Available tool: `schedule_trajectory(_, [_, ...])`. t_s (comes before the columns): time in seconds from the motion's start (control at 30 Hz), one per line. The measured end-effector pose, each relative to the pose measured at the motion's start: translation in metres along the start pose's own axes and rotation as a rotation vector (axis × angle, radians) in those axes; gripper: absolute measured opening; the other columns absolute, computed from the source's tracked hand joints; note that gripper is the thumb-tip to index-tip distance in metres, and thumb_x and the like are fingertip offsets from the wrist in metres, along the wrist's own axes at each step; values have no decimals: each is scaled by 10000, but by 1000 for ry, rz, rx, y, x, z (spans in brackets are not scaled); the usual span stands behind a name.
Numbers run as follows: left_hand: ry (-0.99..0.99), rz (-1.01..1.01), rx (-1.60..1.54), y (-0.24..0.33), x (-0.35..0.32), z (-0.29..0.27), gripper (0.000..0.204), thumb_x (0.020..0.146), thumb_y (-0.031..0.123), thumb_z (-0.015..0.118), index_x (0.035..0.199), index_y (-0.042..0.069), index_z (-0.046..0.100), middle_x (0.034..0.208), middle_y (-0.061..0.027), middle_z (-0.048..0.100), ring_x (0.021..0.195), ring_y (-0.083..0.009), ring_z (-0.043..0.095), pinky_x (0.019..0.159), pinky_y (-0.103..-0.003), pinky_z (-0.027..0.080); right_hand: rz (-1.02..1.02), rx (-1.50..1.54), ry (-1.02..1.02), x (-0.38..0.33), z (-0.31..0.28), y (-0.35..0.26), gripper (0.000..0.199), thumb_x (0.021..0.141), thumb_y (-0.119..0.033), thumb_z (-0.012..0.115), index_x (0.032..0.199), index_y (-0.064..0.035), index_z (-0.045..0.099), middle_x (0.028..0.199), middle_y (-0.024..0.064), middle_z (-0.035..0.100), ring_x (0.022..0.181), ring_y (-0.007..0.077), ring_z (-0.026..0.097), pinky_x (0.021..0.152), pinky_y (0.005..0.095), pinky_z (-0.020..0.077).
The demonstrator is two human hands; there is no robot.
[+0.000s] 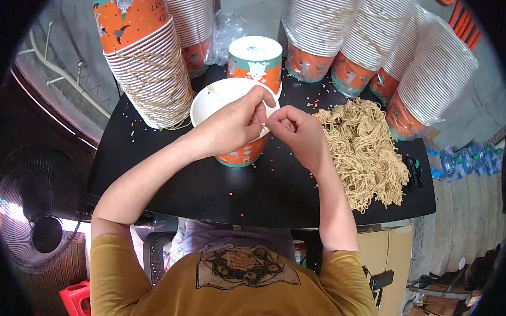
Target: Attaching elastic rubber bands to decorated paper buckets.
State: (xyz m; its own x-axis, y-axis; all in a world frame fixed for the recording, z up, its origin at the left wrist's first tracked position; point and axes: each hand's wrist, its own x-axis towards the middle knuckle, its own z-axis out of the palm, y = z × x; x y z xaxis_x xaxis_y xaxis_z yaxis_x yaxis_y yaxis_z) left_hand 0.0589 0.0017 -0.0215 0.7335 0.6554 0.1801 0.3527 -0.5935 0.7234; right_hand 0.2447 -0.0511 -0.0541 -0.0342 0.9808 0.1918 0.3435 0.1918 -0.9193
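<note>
In the middle of the table stands an orange paper bucket (242, 156) with a white inside, its mouth facing up. My left hand (232, 124) reaches across its rim, thumb and fingers curled together at the right side. My right hand (299, 134) meets it there in a tight pinch. Between the fingertips shows a bit of thin tan cord (266, 128), mostly hidden by the fingers. A short piece of similar cord shows on the far-left rim. To the right of my right hand lies a heap of tan cords (367, 156).
An upside-down bucket (255, 58) stands just behind. Far left rises a tall nested stack (147, 71) with cords draped over it. Plastic-wrapped stacks (434, 69) line the back right. Small beads are scattered about the black table (207, 198). A fan (39, 217) stands at the left.
</note>
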Motion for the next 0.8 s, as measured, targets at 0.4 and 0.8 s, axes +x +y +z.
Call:
schedule_trajectory(0.4, [222,-114,164,14,-17,-2,172,907,38,556,1071,13,513,841,-62,554,750,-123,540,685,-294,458,-9,85,25,0,4,8,151,877,-144,661,904,4,645,720,-48,576,668,19,463,592,204,409])
schedule_trajectory(0.8, [-20,-252,-65,-1,-5,-2,164,941,122,577,1038,-4,617,885,-20,631,841,-78,566,786,-237,459,3,92,24,2,4,10,174,872,-168,688,903,-2,649,709,-45,568,647,21,449,564,204,390])
